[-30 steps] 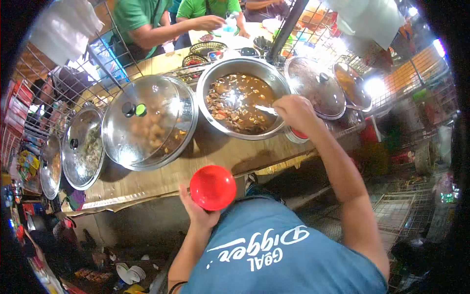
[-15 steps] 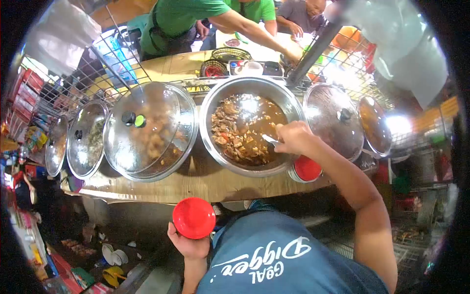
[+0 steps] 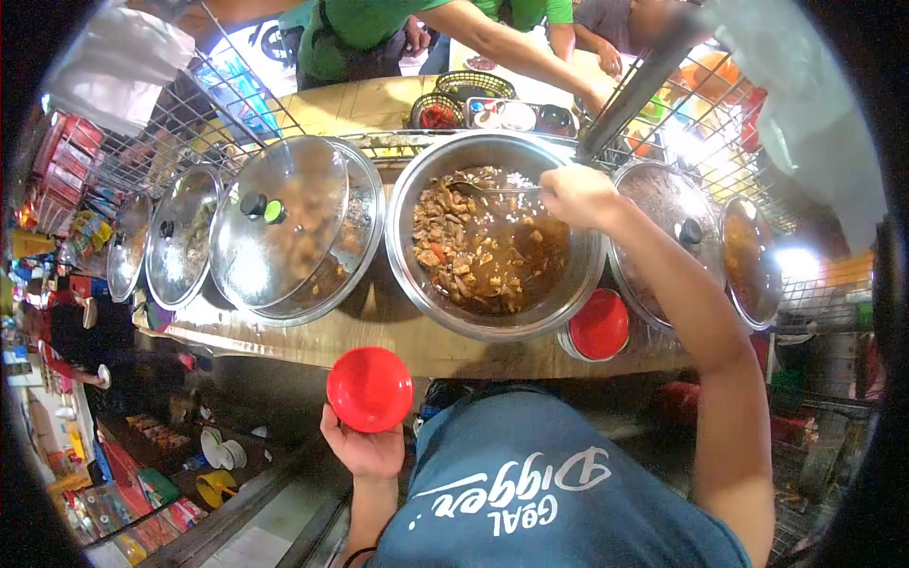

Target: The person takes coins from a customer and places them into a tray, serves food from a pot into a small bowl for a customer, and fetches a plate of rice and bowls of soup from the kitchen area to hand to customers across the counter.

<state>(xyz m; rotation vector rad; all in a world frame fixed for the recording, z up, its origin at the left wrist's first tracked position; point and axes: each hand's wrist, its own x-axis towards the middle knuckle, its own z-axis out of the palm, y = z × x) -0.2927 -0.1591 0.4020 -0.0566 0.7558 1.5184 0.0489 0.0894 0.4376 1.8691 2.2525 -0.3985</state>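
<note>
A small red bowl [image 3: 370,389] is in my left hand [image 3: 367,449], in front of the table's near edge, and no food shows in it. My right hand [image 3: 579,196] grips the handle of a metal spoon [image 3: 497,190] over the right rim of a large steel basin [image 3: 402,275]. The spoon's head reaches the upper part of the brown stew [image 3: 483,256], where meat pieces lie mostly to the left. Just right of the basin's near side, a red bowl [image 3: 598,325] tops a small stack on the table.
Lidded food basins stand to the left [image 3: 303,227] and right [image 3: 663,227]. Behind are a wire grille [image 3: 227,109], a dark post [image 3: 632,95], black baskets [image 3: 437,114] and people in green shirts, one arm [image 3: 516,47] reaching across.
My right hand has moved the spoon from the basin's right side up to the stew's far part, and its handle now lies nearly level. The red bowl stays in my left hand.
</note>
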